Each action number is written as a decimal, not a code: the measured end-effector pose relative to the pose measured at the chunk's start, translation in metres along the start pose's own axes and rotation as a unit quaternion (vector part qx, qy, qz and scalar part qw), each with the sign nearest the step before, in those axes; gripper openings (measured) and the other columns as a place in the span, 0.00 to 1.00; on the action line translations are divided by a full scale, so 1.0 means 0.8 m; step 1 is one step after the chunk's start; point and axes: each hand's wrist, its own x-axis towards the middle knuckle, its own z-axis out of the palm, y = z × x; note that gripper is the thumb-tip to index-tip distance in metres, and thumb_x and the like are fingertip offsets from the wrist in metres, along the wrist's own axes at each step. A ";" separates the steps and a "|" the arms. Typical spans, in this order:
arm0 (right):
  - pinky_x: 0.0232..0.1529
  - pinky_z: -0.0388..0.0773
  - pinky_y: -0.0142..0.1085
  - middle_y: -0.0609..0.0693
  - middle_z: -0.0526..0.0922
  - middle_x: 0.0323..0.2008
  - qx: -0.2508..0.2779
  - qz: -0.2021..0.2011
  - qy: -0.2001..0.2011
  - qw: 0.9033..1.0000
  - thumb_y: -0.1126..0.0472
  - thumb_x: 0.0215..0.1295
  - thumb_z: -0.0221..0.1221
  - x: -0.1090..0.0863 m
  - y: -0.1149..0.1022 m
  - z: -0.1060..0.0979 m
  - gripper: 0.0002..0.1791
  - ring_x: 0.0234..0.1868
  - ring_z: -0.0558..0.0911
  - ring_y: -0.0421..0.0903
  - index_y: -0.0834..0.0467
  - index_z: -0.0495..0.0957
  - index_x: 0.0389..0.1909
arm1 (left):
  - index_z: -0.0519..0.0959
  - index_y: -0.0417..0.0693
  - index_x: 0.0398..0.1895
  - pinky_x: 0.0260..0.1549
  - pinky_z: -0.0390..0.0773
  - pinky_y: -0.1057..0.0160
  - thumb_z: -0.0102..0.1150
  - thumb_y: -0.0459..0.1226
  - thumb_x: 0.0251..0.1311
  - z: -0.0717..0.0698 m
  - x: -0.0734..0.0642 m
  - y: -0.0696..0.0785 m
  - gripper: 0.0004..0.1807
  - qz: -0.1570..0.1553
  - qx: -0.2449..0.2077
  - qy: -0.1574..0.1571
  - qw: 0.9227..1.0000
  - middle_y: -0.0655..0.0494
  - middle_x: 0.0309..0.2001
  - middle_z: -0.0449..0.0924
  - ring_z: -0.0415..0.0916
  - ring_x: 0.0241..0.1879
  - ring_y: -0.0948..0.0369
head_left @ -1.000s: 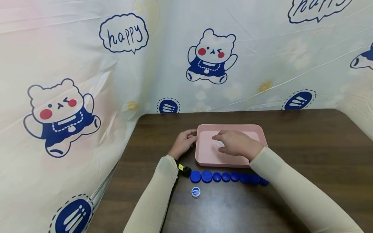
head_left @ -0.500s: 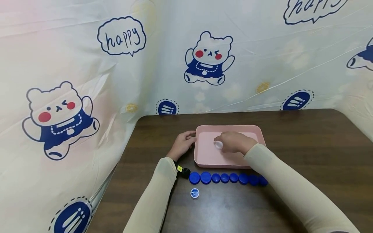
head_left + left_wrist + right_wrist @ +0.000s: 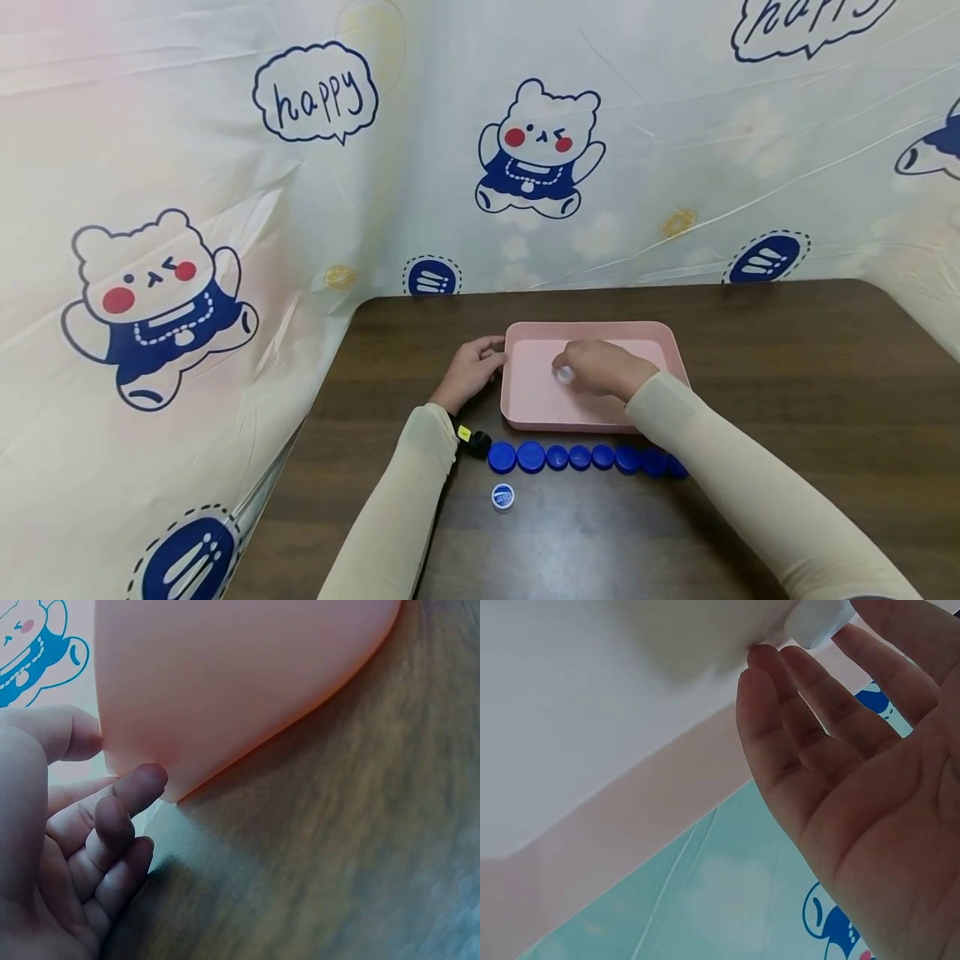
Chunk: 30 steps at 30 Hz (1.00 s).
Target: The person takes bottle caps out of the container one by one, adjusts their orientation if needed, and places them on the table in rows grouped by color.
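My right hand [image 3: 602, 367] is over the pink tray [image 3: 525, 408], its thumb and a fingertip pinching a small white cap [image 3: 564, 375]. In the right wrist view the white cap [image 3: 817, 622] shows at the top, close over the tray floor, while the other fingers stay loosely bent beside it. At the tray's left side, my left hand [image 3: 467, 371] touches the outer wall with its fingertips. The left wrist view shows the left hand [image 3: 82, 817] with relaxed fingers against the tray wall [image 3: 225, 682].
A row of several blue caps [image 3: 531, 457] lies along the tray's near side, its right end partly under the right sleeve. Closer to me sits one small white-and-blue cap [image 3: 503, 497]. The brown table [image 3: 810, 375] meets a printed curtain [image 3: 420, 150] behind.
The right hand's fingers were spread over the white cap a second ago; they have come together on it. The left hand has stayed at the tray's side.
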 end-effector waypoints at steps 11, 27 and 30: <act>0.53 0.74 0.45 0.54 0.83 0.44 -0.035 -0.014 0.014 0.999 0.69 0.59 0.61 0.001 -0.003 0.002 0.14 0.44 0.81 0.50 0.57 0.84 0.46 | 0.76 0.48 0.60 0.30 0.74 0.60 0.59 0.42 0.65 -0.001 0.001 -0.002 0.21 0.008 -0.005 -0.007 1.000 0.51 0.24 0.79 0.73 0.24 0.55; 0.50 0.76 0.44 0.54 0.81 0.41 -0.046 -0.057 0.080 0.994 0.70 0.60 0.61 -0.013 0.001 -0.006 0.14 0.45 0.81 0.50 0.59 0.84 0.47 | 0.76 0.46 0.61 0.30 0.73 0.59 0.58 0.41 0.65 0.000 0.002 -0.002 0.22 0.021 0.000 -0.002 1.000 0.52 0.23 0.78 0.73 0.23 0.56; 0.50 0.77 0.43 0.53 0.81 0.41 -0.046 -0.062 0.092 0.993 0.70 0.59 0.61 -0.014 -0.001 -0.009 0.15 0.45 0.82 0.50 0.59 0.84 0.47 | 0.76 0.47 0.60 0.30 0.73 0.59 0.58 0.41 0.65 0.000 0.002 -0.002 0.21 0.019 -0.001 -0.001 1.000 0.52 0.23 0.78 0.72 0.23 0.56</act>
